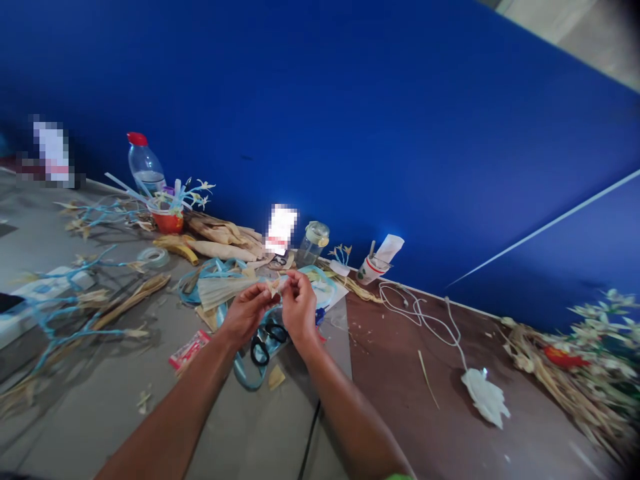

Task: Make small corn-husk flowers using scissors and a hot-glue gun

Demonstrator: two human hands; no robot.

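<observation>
Our main worry is the small pale piece (pixel 273 287) up between our fingertips, just above the clutter on the worktop (pixel 390 373). Our left hand (pixel 249 308) has its grip pinched nearly closed on one side of it, and our right hand (pixel 300 308) looks closed on the other, though the fingers hide exactly how much each one has hold of. The piece looks thin and papery, so if we pull the hands apart or twist too hard, it'd probably tear or crease. Pinch too lightly and it could slip out, and good luck spotting it among the similar pale scraps and dried husks (pixel 225 233). The black-handled scissors (pixel 261 365) are right below our wrists, tangled up with a loop of light blue strip (pixel 250 385), so a dropped wrist could knock them or drag the whole lot. We'd also watch the glass jar (pixel 311 248) behind our hands, since a careless reach might tip it. The white cable (pixel 453 343) off to our right looks like an easy snag for a sleeve, too.
</observation>
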